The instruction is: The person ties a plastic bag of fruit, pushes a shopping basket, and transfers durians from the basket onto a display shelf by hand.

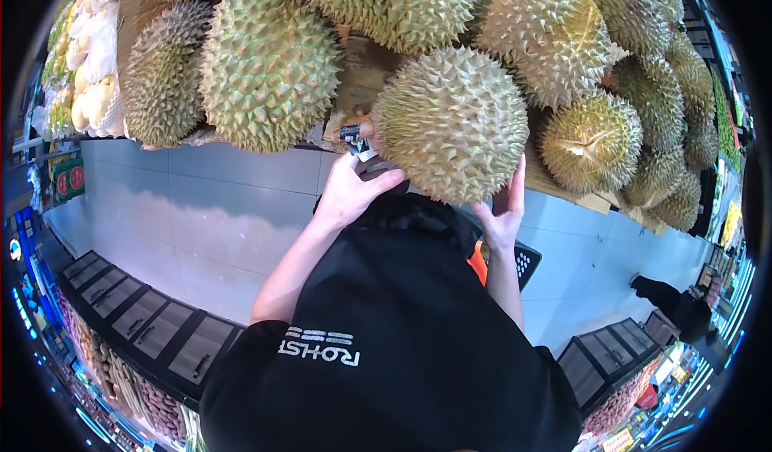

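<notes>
A large, round, spiky durian (454,122) is held between my two hands at the front edge of the display. My left hand (358,191) is at its lower left, thumb stretched against the spines, fingertips beside the stem and a dark label (351,133). At the lower right, my right hand (505,207) curves round the fruit, with its thumb under the near edge and its fingers up along the side. The undersides of both grips are partly hidden.
More durians lie around it, including a long one (269,66) at left and a small split one (591,142) at right. White-wrapped fruit (98,58) sits far left. Dark cabinets (149,319) stand lower left. A person in black (679,307) is at far right.
</notes>
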The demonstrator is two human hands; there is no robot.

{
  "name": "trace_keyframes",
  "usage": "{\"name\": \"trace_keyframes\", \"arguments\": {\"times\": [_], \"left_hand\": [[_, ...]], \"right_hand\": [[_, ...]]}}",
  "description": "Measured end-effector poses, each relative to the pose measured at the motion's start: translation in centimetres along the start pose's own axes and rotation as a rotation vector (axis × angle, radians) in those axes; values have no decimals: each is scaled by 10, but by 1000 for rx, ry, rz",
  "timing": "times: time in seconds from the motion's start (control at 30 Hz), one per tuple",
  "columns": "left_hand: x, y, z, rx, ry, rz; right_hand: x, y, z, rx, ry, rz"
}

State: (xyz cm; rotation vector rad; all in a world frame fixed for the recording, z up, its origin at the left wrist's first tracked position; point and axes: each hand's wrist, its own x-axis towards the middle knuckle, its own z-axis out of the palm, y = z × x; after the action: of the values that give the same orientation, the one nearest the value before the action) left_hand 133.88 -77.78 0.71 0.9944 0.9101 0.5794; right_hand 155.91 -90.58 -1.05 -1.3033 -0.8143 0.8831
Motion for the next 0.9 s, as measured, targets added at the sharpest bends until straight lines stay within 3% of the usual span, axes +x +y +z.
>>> {"name": "trace_keyframes", "arguments": {"times": [0.43,0.67,0.9], "left_hand": [[0,-5,4,-227,-17,-22],[1,-2,6,-198,-35,-15],[-6,-24,9,-239,88,46]], "right_hand": [[0,3,-4,-95,-6,12],[0,4,-4,-74,7,34],[0,-3,-3,13,-1,41]]}}
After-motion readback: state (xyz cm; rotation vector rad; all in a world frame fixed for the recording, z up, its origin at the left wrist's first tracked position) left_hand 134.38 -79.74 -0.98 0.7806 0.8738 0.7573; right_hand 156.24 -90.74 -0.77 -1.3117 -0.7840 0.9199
